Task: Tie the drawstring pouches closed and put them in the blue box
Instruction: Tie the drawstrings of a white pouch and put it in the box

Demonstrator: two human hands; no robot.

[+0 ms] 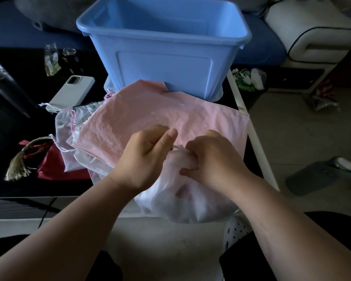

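Your two hands work on a white translucent drawstring pouch [182, 201], which is in front of the blue plastic box [164, 72], well apart from it on your side, at the near edge of the black glossy worktop [18, 122] and partly hanging over this edge. Your right hand [211, 159] has its fingers curled tightly around the gathered neck of this pouch and grips it. Your left hand [148, 157] is also curled, and its thumb and forefinger pinch the thin white drawstring [177, 147] that comes out of the neck, just beside the right hand; how the cord runs inside the fingers is hidden. Between this pouch and the box lies a large pink crinkled pouch [150, 114], flat, and its far corner touches the foot of the box. The box stands upright with its opening to the top. To the left of the box and nearer to you lies a sheer white pouch with a pink cord [66, 126], partly under the pink one. Further to the left of it there is a red fabric pouch [53, 167] with a golden tassel [18, 165]. Just to the left of the box, a phone in a white case [71, 92] lies with its face down on the worktop.
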